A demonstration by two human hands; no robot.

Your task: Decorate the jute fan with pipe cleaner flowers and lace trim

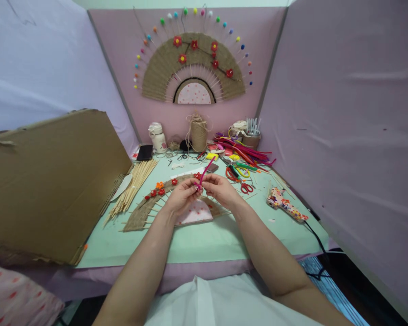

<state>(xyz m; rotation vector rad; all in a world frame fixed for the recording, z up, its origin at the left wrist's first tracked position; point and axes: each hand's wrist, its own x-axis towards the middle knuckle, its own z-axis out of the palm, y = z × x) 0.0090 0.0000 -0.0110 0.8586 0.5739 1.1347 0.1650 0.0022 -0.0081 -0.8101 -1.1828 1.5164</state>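
A magenta pipe cleaner (207,168) is pinched between my two hands above the table, its free end pointing up and to the right. My left hand (185,194) grips its bent lower part with thumb and fingertips. From the other side, my right hand (221,189) closes on the same part, the fingertips nearly touching. Below both hands lies a burlap fan (138,217) with stick ribs and a white, pink-dotted half-round centre (195,213). Small red flowers (153,193) and an orange flower (159,185) sit along its left arc. My hands hide part of the fan.
Bamboo sticks (132,190) and a cardboard sheet (54,190) are at left. Red scissors (246,187), pliers and a bundle of pipe cleaners (245,151) lie back right. A patterned glue gun (285,206) with a cord rests at right. Twine (199,134) stands behind; a finished fan (156,74) hangs above.
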